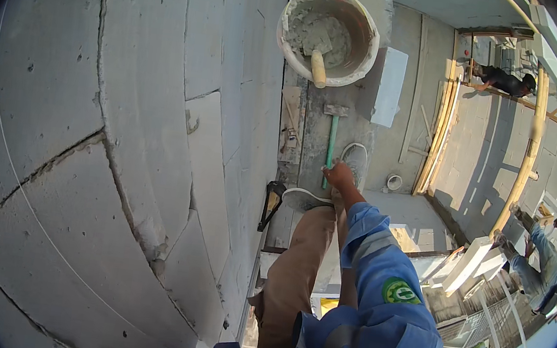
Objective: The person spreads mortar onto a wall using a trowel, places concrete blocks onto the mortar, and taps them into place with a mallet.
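So the hammer [332, 139] here, green handle and blocky grey head, is right at the person's right hand [339, 176]: the lower end of the handle is in the fist, and the head points straight away from the body, a bit short of the bucket [362, 35]. Can't really tell if the head is touching the surface or held just over it. Left hand isn't in the shot, so no clue what it's doing. Footing is a narrow grey walkway [315, 140], pretty dusty, with the two shoes [355, 157] close to the hammer. That bucket is part full of grey mortar [339, 49], with a trowel [318, 69] sitting in it, and a pale block [390, 87] stands just to its right. The whole left side is a big wall [147, 53] of grey blocks with rough joints. Over on the right it drops away to a sunlit building site with bamboo poles [530, 153] and a couple of other people [542, 262]. Pose-wise, the right arm, in a blue sleeve [374, 245], reaches forward and down from the lower right, fingers curled closed around the grip.
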### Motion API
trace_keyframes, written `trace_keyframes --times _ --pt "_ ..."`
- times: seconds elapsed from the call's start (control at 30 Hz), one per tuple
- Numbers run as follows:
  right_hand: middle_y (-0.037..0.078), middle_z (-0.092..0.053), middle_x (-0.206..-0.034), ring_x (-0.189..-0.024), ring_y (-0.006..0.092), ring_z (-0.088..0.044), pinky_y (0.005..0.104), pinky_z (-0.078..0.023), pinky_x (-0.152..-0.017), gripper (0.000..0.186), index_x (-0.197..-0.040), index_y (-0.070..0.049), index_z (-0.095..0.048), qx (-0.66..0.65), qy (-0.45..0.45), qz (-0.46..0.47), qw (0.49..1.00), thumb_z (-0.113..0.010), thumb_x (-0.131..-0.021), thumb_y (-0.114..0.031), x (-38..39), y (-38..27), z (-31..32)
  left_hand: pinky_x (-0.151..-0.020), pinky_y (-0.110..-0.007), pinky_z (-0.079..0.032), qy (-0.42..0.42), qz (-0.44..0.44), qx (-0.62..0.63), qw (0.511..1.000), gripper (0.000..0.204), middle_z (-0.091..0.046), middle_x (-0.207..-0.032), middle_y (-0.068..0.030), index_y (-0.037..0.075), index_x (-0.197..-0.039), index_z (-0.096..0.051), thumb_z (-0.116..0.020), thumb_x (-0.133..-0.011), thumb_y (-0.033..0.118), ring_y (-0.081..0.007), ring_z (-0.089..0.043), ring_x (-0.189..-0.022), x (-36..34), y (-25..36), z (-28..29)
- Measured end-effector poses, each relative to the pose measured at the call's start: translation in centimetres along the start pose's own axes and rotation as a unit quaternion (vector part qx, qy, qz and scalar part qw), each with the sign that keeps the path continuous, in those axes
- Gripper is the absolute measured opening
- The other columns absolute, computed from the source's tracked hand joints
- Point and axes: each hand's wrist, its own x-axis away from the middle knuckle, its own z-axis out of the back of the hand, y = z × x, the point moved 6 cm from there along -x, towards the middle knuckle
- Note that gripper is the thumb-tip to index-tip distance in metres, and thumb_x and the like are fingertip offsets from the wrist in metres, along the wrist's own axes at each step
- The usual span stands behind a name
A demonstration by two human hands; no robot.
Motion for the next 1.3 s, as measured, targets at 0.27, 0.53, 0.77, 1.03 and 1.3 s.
trace_keyframes --times 0.27,0.53,0.77,1.03,1.3 --pt "0.024 -0.062 -0.106 -0.099 0.0383 -0.064 0.0465 -0.053 -0.08 0.06 -0.127 0.005 -0.041 0.025 0.032 -0.134 0.99 -0.06 -0.086 -0.035 -9.6 -1.8 -5.4 -0.097 -0.047 -0.041 0.067 0.098 -0.406 0.906 0.065 -0.05 -0.125 -0.0258 0.008 -0.131 -0.047 -0.068 -0.08 0.04 -0.031 -0.051 -0.114 -2.5 -5.0 6.1" --pt "0.029 -0.066 -0.081 -0.082 0.0384 -0.068 0.0438 -0.052 -0.067 0.041 -0.079 0.011 -0.063 -0.38 -0.084 -0.155 0.908 -0.054 -0.084 -0.028 -2.4 -6.2 2.8 -0.098 -0.054 -0.037 0.132 0.156 -0.54 0.816 0.081 -0.041 -0.133 -0.0354 0.022 -0.145 -0.039 -0.061 -0.081 0.066 -0.0333 -0.044 -0.126 4.3 -3.4 20.0" --pt "0.014 -0.059 -0.055 -0.048 0.0266 -0.063 0.0393 -0.049 -0.047 0.04 -0.066 0.007 -0.063 -0.064 -0.032 -0.095 0.993 -0.061 -0.085 -0.029 18.6 -4.9 19.7 -0.096 -0.039 -0.042 -0.079 -0.183 -0.026 0.98 0.068 -0.061 -0.116 -0.0185 -0.007 -0.116 -0.057 -0.085 -0.067 0.031 -0.0287 -0.057 -0.105 4.4 7.9 7.6" --pt "0.024 -0.064 -0.079 -0.072 0.0394 -0.065 0.0459 -0.051 -0.066 0.035 -0.089 0.005 -0.063 0.085 0.247 0.224 0.939 -0.052 -0.089 -0.028 37.2 -12.0 37.8 -0.106 -0.043 -0.035 -0.027 -0.444 0.169 0.88 0.082 -0.049 -0.133 -0.0243 -0.005 -0.136 -0.041 -0.076 -0.075 0.038 -0.0342 -0.046 -0.127 8.7 18.8 20.0" --pt "0.023 -0.066 -0.097 -0.087 0.0408 -0.063 0.0442 -0.049 -0.078 0.034 -0.116 0.0 -0.06 -0.061 0.449 0.419 0.787 -0.055 -0.091 -0.022 51.3 -28.3 52.1 -0.109 -0.048 -0.031 -0.038 -0.617 -0.222 0.754 0.094 -0.034 -0.148 -0.0205 0.007 -0.145 -0.035 -0.063 -0.075 0.065 -0.0373 -0.04 -0.131 5.2 32.7 13.0"
